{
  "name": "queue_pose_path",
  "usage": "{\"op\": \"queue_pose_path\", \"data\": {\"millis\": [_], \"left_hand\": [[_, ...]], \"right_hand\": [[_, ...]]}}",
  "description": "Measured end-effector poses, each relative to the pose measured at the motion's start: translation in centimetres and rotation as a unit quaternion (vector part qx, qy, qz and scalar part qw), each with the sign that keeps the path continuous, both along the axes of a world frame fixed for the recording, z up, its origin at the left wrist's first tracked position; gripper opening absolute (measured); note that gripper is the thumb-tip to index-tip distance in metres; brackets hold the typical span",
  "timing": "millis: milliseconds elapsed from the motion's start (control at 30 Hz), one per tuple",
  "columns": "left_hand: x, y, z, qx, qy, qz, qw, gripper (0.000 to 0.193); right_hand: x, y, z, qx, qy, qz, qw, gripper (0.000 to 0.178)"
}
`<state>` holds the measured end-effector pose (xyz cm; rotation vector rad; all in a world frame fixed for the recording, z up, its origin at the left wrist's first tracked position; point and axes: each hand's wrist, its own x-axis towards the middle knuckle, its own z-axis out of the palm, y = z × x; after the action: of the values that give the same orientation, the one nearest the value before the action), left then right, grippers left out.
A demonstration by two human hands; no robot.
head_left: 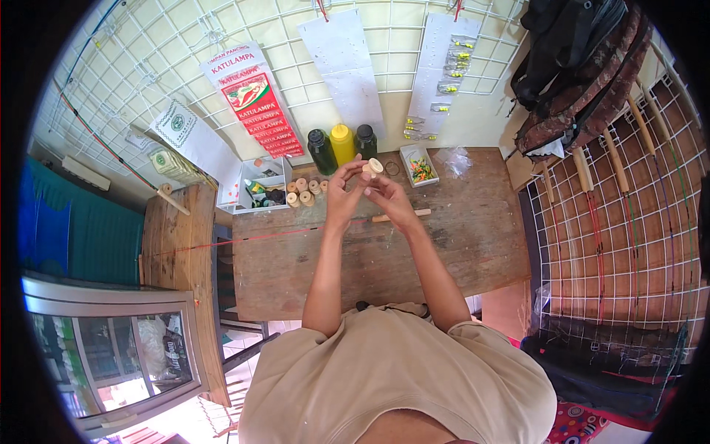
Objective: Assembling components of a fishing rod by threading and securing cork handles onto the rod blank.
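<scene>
A small pale wooden spool (376,166) is raised above the far part of the wooden table, between my two hands. My left hand (345,194) has its fingers closed round the spool's left side. My right hand (391,200) is closed at its lower right, thumb and fingers bent toward it; part of the spool is hidden by the fingers. Beneath my hands lies a thin red fishing rod (296,231) with a light wooden handle (403,216), across the table. Several similar wooden spools (306,197) stand grouped to the left of my left hand.
Along the wall stand dark bottles (321,152), a yellow bottle (342,145) and a white box of colourful small pieces (420,167). A divided white tray (257,185) is left of the spools. Bags (584,81) and fishing rods (617,166) hang at right; a glass cabinet (118,355) stands left.
</scene>
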<state>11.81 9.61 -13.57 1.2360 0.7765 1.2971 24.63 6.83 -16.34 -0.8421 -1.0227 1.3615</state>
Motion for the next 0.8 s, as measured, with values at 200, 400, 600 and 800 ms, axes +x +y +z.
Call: {"op": "queue_pose_path", "data": {"millis": [200,400,600,800], "left_hand": [[-0.3,0.1,0.1,0.024,0.029,0.003,0.999,0.04],[-0.6,0.4,-0.4,0.028,0.01,0.04,0.999,0.039],[-0.5,0.4,-0.5,0.008,-0.037,0.101,0.994,0.037],[-0.5,0.7,-1.9,0.01,0.028,0.138,0.99,0.032]], "right_hand": [[1.3,0.5,-1.6,-0.013,-0.009,-0.023,1.0,0.02],[2.6,-0.2,-1.0,0.029,0.04,-0.024,0.998,0.017],[2.9,-0.6,-0.1,0.011,0.103,0.028,0.994,0.016],[3.8,-1.2,2.0,0.021,-0.138,0.011,0.99,0.014]]}}
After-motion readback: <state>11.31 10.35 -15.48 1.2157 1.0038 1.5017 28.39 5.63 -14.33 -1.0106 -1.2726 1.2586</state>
